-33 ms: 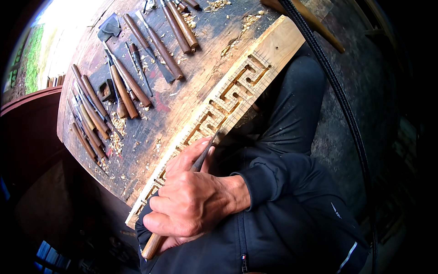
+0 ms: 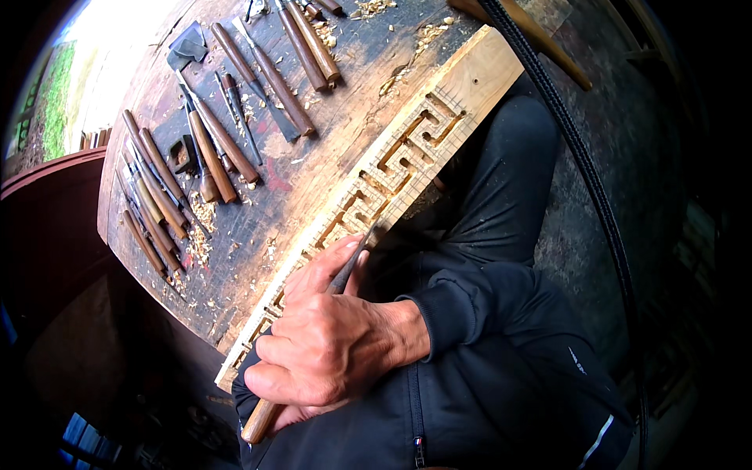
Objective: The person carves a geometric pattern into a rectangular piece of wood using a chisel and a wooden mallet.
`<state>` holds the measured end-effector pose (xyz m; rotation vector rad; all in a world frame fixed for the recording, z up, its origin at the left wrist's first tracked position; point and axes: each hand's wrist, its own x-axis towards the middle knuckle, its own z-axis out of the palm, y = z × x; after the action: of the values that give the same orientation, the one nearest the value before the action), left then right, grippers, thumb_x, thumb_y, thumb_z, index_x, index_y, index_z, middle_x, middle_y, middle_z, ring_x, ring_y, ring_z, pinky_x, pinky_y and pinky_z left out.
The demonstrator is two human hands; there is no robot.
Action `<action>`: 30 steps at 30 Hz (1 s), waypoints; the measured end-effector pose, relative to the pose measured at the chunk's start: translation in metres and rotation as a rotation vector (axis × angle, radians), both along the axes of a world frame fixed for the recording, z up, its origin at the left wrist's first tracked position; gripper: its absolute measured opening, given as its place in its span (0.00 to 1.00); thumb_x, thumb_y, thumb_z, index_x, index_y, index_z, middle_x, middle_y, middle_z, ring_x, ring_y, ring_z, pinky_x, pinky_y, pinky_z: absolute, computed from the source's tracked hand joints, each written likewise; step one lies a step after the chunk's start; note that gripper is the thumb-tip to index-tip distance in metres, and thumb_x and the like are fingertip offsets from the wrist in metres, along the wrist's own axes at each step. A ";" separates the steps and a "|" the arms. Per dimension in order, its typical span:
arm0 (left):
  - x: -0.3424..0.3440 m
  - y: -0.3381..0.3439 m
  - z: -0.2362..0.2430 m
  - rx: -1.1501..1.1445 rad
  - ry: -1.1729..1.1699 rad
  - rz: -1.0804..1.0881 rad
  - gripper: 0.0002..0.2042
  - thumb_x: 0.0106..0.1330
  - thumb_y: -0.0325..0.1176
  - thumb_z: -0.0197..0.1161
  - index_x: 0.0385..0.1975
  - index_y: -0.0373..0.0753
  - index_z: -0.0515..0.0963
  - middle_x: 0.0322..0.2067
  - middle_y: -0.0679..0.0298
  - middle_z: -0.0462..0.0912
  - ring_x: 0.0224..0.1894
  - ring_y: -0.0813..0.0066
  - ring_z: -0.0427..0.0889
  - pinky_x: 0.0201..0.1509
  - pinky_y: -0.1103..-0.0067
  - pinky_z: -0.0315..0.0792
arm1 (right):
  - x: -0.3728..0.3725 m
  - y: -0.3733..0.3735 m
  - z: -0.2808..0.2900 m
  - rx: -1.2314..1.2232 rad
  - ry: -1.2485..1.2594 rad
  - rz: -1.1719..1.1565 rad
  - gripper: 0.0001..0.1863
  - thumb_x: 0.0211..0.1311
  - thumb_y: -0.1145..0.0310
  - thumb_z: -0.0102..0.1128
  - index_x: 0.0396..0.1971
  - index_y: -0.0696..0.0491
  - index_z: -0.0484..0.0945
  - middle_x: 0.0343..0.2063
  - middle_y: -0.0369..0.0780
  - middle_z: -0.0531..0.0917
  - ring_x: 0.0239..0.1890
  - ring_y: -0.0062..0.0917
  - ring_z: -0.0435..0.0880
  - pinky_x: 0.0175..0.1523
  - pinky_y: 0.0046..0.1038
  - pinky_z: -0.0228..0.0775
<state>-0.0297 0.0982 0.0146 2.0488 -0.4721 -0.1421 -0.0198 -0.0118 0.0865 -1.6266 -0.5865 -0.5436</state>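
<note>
A long pale wooden board (image 2: 482,66) runs diagonally from upper right to lower left, cut with a stepped, key-like groove pattern and drawn guide lines. My right hand (image 2: 329,348) is closed round the wooden handle of a carving chisel (image 2: 260,421), whose butt sticks out below the fist. The chisel's dark blade slants up to the board's near edge. Fingers of my left hand (image 2: 317,270) press about the blade close to its tip; the rest of that hand is hidden behind the right one. The exact point of contact is hard to see.
Several wood-handled chisels (image 2: 270,82) lie on the worn table (image 2: 290,184) beyond the board, with wood shavings (image 2: 201,227) and a small dark square container (image 2: 183,155) among them. A black braided cable (image 2: 583,160) hangs at right. My bent leg (image 2: 505,184) is beside the board.
Almost nothing differs. The butt of the chisel and my right fist have shifted very slightly left; the board and the other tools have not moved.
</note>
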 end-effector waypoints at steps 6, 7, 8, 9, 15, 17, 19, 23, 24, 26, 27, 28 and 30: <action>0.003 -0.005 0.004 -0.004 0.025 0.036 0.12 0.61 0.21 0.83 0.43 0.40 0.91 0.45 0.63 0.98 0.52 0.70 0.96 0.65 0.77 0.80 | -0.001 0.000 0.001 -0.011 0.028 0.001 0.31 0.67 0.41 0.76 0.25 0.51 0.70 0.18 0.36 0.71 0.18 0.33 0.85 0.32 0.49 0.75; 0.003 -0.005 0.005 -0.011 0.034 0.033 0.12 0.61 0.21 0.83 0.43 0.40 0.91 0.45 0.63 0.98 0.53 0.71 0.96 0.65 0.77 0.80 | -0.001 0.000 0.000 -0.009 0.024 0.005 0.31 0.67 0.41 0.76 0.25 0.50 0.70 0.18 0.36 0.71 0.18 0.33 0.85 0.32 0.49 0.75; 0.003 -0.005 0.005 -0.018 0.042 0.029 0.12 0.61 0.21 0.83 0.43 0.40 0.92 0.45 0.63 0.98 0.54 0.71 0.96 0.66 0.77 0.79 | -0.001 0.001 0.000 -0.007 0.020 0.009 0.31 0.67 0.41 0.76 0.25 0.50 0.70 0.18 0.36 0.71 0.18 0.33 0.85 0.32 0.49 0.75; 0.003 -0.005 0.005 -0.026 0.051 0.026 0.12 0.61 0.21 0.83 0.43 0.40 0.92 0.45 0.63 0.98 0.54 0.71 0.96 0.66 0.77 0.79 | -0.001 0.001 -0.001 -0.002 0.013 0.005 0.31 0.67 0.41 0.77 0.25 0.50 0.70 0.18 0.36 0.71 0.18 0.33 0.84 0.32 0.49 0.74; -0.006 -0.013 0.003 -0.005 0.032 0.168 0.14 0.59 0.20 0.84 0.43 0.39 0.91 0.45 0.62 0.98 0.53 0.71 0.96 0.66 0.77 0.79 | -0.001 0.001 -0.002 0.017 0.011 -0.001 0.31 0.67 0.42 0.76 0.24 0.51 0.70 0.18 0.36 0.72 0.18 0.33 0.84 0.33 0.47 0.74; -0.004 -0.011 0.003 0.001 0.024 0.136 0.15 0.57 0.19 0.84 0.43 0.38 0.91 0.45 0.62 0.98 0.52 0.70 0.96 0.66 0.77 0.79 | -0.001 0.000 -0.002 0.015 0.024 0.002 0.31 0.67 0.42 0.76 0.24 0.51 0.70 0.18 0.36 0.72 0.18 0.33 0.84 0.33 0.48 0.74; -0.004 -0.011 0.001 -0.011 0.019 0.142 0.16 0.56 0.18 0.84 0.43 0.38 0.91 0.45 0.61 0.98 0.52 0.70 0.96 0.66 0.77 0.79 | -0.001 0.001 -0.002 0.016 0.031 -0.005 0.30 0.66 0.43 0.77 0.25 0.51 0.71 0.18 0.36 0.72 0.18 0.32 0.84 0.34 0.48 0.74; -0.003 -0.012 0.002 -0.028 0.032 0.146 0.16 0.55 0.17 0.84 0.43 0.37 0.91 0.45 0.61 0.98 0.52 0.70 0.96 0.65 0.77 0.80 | -0.001 0.002 0.000 0.002 0.048 -0.020 0.29 0.65 0.43 0.77 0.25 0.51 0.72 0.18 0.36 0.73 0.19 0.32 0.85 0.36 0.50 0.74; -0.001 -0.013 0.005 -0.023 0.040 0.126 0.16 0.55 0.16 0.83 0.43 0.37 0.91 0.45 0.61 0.98 0.52 0.70 0.96 0.65 0.77 0.80 | -0.001 0.002 0.000 -0.007 0.050 -0.030 0.28 0.65 0.43 0.76 0.25 0.51 0.73 0.18 0.36 0.73 0.19 0.31 0.85 0.36 0.51 0.74; 0.001 -0.014 0.015 0.035 -0.005 0.103 0.16 0.55 0.16 0.83 0.43 0.37 0.91 0.45 0.60 0.98 0.52 0.69 0.96 0.65 0.76 0.81 | -0.002 0.002 0.002 -0.022 0.044 -0.042 0.28 0.66 0.43 0.75 0.26 0.51 0.73 0.18 0.36 0.73 0.19 0.31 0.85 0.37 0.52 0.73; 0.002 -0.015 0.018 0.050 -0.014 0.101 0.16 0.56 0.16 0.83 0.44 0.37 0.91 0.45 0.60 0.98 0.52 0.69 0.96 0.65 0.76 0.81 | -0.002 0.002 0.002 -0.017 0.046 -0.041 0.28 0.66 0.42 0.75 0.26 0.51 0.74 0.18 0.36 0.73 0.19 0.31 0.85 0.38 0.54 0.73; 0.002 -0.016 0.020 0.062 -0.018 0.095 0.16 0.56 0.16 0.83 0.44 0.37 0.91 0.45 0.60 0.98 0.52 0.69 0.96 0.65 0.76 0.81 | -0.002 0.003 0.002 -0.016 0.053 -0.042 0.28 0.66 0.42 0.75 0.26 0.51 0.74 0.18 0.36 0.73 0.19 0.31 0.84 0.38 0.55 0.72; 0.003 -0.016 0.019 0.070 -0.017 0.085 0.16 0.57 0.16 0.83 0.44 0.37 0.91 0.45 0.60 0.98 0.53 0.69 0.96 0.65 0.76 0.81 | -0.002 0.001 0.003 -0.027 0.063 -0.046 0.28 0.66 0.41 0.74 0.27 0.51 0.74 0.18 0.36 0.73 0.19 0.31 0.84 0.39 0.59 0.71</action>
<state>-0.0262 0.0820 0.0338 2.1360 -0.3946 -0.0918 -0.0216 -0.0103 0.0892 -1.6799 -0.5127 -0.5182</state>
